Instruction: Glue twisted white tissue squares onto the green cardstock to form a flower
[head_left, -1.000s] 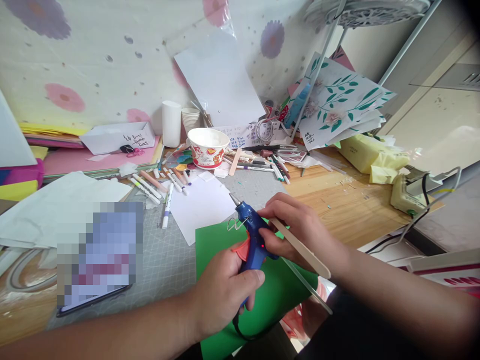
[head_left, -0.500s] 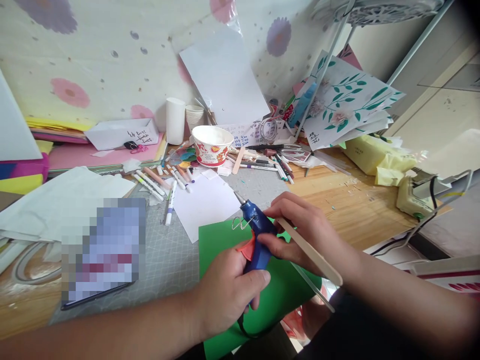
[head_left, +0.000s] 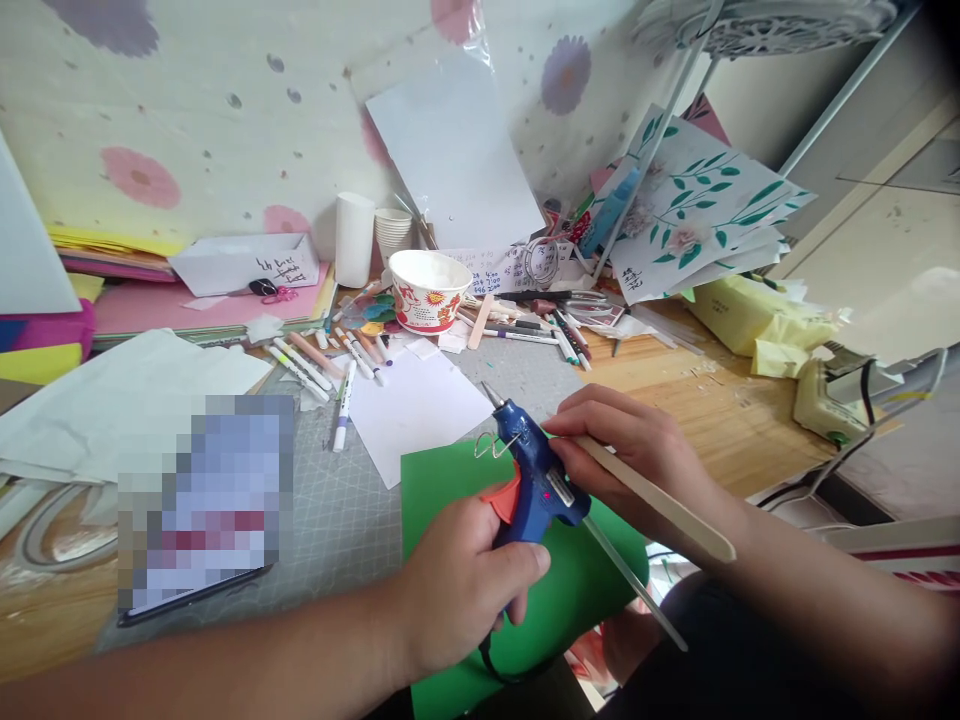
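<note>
Left hand (head_left: 469,590)'s wrapped round the gun (head_left: 531,465)'s grip, nozzle (head_left: 492,395) pointing forward and a bit left. Right hand (head_left: 637,445)'s pinching the stick (head_left: 660,505) right beside the gun's body (can't tell if they touch), so it's the one nearer the nozzle, but the stick runs lengthwise back over the right wrist, far end away from the tip.

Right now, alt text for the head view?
A person's left hand grips a blue hot-glue gun, while the right hand holds a wooden craft stick; a green sheet lies below, with a paper bowl and markers beyond.
</note>
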